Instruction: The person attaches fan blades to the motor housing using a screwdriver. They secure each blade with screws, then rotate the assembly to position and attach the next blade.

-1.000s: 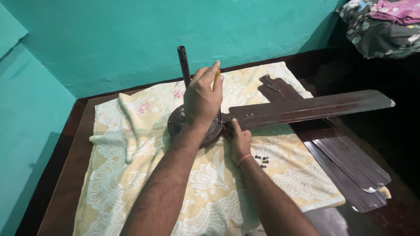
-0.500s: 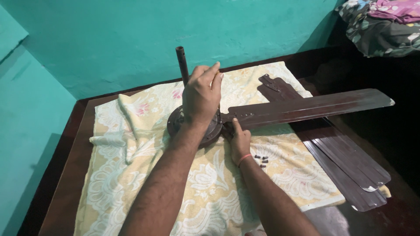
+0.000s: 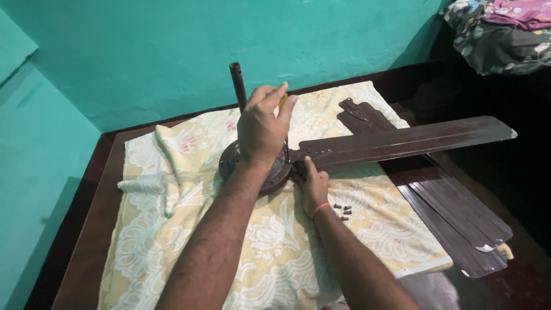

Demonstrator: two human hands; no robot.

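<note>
A dark brown ceiling fan motor (image 3: 231, 163) lies on a yellow floral towel (image 3: 166, 218), its down rod (image 3: 236, 86) pointing up. One long brown blade (image 3: 413, 140) reaches right from the hub. My left hand (image 3: 263, 129) hovers over the hub, shut on a yellow-handled screwdriver (image 3: 283, 100) that stands upright near the blade's root. My right hand (image 3: 314, 185), with an orange thread at the wrist, presses its fingers on the blade's inner end beside the hub. The screwdriver's tip is hidden behind my left hand.
Several small dark screws (image 3: 343, 211) lie on the towel just right of my right wrist. Two loose blades (image 3: 453, 218) are stacked at the right, over the dark wooden table (image 3: 86, 252). A pile of patterned cloth (image 3: 499, 34) sits top right. A teal wall stands behind.
My left hand has turned slightly on the screwdriver, and more of the yellow handle shows. My right hand and the blade stay put.
</note>
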